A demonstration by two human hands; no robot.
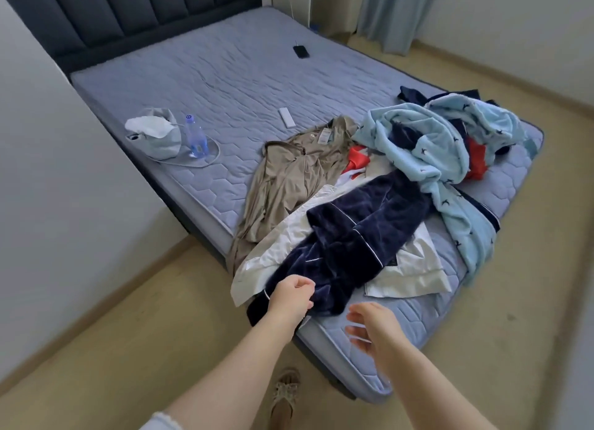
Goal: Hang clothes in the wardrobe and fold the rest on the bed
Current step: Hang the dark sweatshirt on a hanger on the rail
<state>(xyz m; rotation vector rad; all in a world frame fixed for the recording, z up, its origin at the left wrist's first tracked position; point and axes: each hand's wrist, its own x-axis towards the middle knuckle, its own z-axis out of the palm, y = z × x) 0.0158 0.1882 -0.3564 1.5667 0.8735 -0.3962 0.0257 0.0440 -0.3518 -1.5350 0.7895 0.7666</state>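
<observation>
1. Presently, the navy velvet garment (353, 233) is being gripped at its near end by the left hand (291, 296) — the fingers are being curled into the fabric at the near edge of the bed (225, 76).
2. The right hand (373, 325) is being held open just right of those fingers, spread and motion-blurred over the mattress corner, with nothing being held.
3. Beyond the left fingertips, the navy garment is being supported by a white garment (408, 269) lying beneath it.
4. Farther past those fingers, a beige garment (289, 179) is being shown spread flat, its tag visible.
5. Well beyond the right fingers, a light-blue robe (418, 140) is being seen heaped over red fabric (356, 159) — apart from both hands.
6. Far beyond the left fingers and to their left, a water bottle (195, 137) is being seen upright beside a pale bag (154, 134).
</observation>
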